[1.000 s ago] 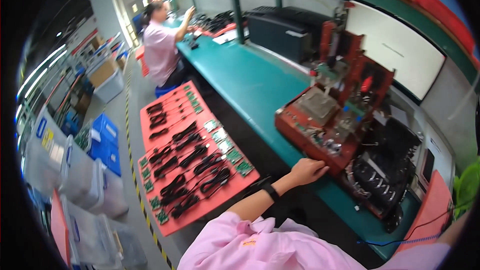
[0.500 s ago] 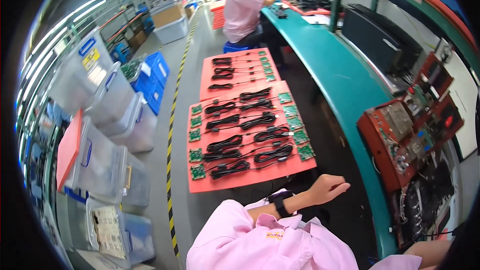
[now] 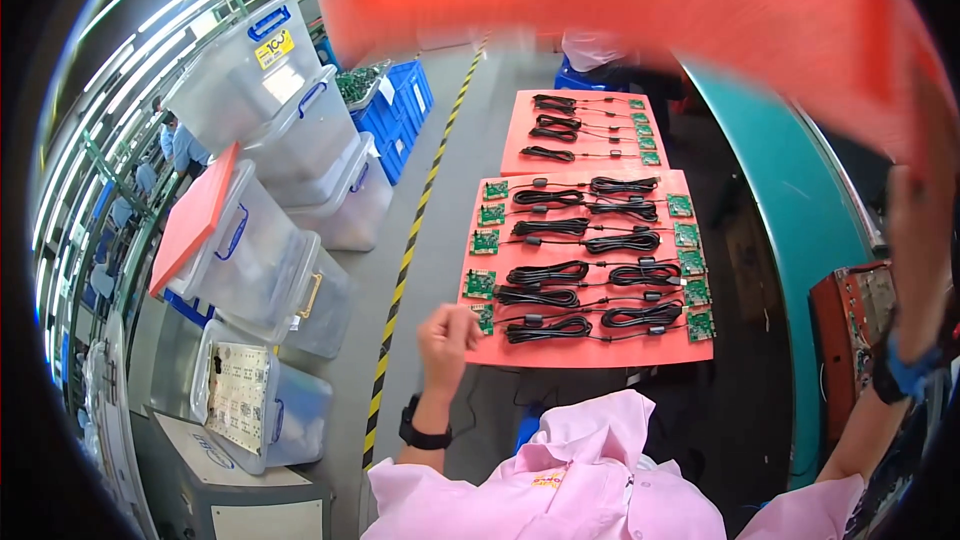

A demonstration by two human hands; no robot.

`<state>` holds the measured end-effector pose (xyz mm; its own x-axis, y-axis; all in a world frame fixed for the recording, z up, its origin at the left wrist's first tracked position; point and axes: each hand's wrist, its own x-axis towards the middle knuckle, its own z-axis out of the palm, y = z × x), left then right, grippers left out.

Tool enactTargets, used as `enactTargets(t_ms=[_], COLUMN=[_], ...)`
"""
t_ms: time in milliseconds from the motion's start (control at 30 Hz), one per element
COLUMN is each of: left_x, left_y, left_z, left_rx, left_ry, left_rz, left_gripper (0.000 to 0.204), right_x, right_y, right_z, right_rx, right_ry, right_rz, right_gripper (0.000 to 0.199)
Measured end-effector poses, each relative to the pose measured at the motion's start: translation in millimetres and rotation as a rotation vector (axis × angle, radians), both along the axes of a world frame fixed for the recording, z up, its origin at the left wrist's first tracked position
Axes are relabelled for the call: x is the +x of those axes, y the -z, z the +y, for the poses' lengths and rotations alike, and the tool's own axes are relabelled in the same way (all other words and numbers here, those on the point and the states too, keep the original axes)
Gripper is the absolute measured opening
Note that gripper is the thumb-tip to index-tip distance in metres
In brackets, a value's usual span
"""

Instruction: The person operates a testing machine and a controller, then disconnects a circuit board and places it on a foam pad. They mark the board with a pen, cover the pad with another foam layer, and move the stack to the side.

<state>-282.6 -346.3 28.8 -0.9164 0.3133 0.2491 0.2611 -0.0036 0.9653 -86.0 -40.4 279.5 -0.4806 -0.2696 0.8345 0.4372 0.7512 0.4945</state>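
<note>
A large red sheet [image 3: 600,0], blurred by motion, spans the top of the view. My right hand [image 3: 912,220], smeared too, grips its lower right corner. My left hand [image 3: 447,342] is curled closed with nothing seen in it, beside the front left corner of a salmon-red board [image 3: 590,352]. On that board lie several bundled black cables [image 3: 548,330] with small green circuit boards [image 3: 480,285] at their ends along both sides. Just beyond, a second red board [image 3: 530,105] carries more cables and circuit boards.
Stacked clear plastic bins [image 3: 265,230] stand at left, one with a red panel [image 3: 195,220] leaning on it. Behind them are blue crates [image 3: 405,110]. A yellow-black floor stripe [image 3: 410,240] runs alongside. At right are a green bench [image 3: 770,160] and a red fixture [image 3: 850,320].
The red sheet has come into view overhead in my right hand, raised from the lower right. My left hand has swung left to the board's front left corner. The view has shifted left.
</note>
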Motion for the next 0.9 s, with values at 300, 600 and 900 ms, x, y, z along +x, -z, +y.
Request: enactTargets(t_ms=[300,600,900], left_x=[-55.8,-64.9,-66.1], left_y=[-7.9,19.1,15.1], left_z=[19.1,36.0,42.2], left_rx=[0.971,0.609,0.621], left_ry=[0.258,0.072,0.14], left_rz=[-0.498,-0.269,-0.216], left_gripper=[0.04,0.044,0.046], right_x=[-61.9,-57.3,-59.4], right_y=[146.7,216.2,237.0], right_z=[-6.4,12.1,26.8], right_rx=[-0.171,-0.371,-0.437], right_ry=[-0.285,-0.269,-0.274], right_rz=[-0.559,-0.68,-0.687], right_gripper=[0.041,0.04,0.042])
